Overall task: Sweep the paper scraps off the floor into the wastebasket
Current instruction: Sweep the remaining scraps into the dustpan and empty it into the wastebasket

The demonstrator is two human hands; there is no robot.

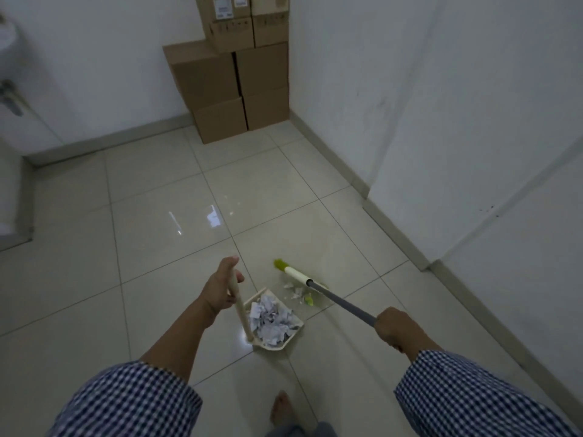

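A cream dustpan (295, 330) rests on the tiled floor, filled with a heap of crumpled paper scraps (272, 320). My left hand (220, 287) grips the top of its upright cream handle (240, 307). My right hand (394, 328) holds the grey shaft of a broom (342, 302). The broom's yellow-green bristles (280, 264) lie on the floor just beyond the pan's open edge. A few loose scraps (295, 291) sit between the bristles and the pan. No wastebasket is in view.
Stacked cardboard boxes (233, 86) fill the far corner. A white wall with a grey skirting (394, 222) runs along the right. A doorway and white fixture (9, 99) stand at the left. My bare foot (280, 408) is at the bottom.
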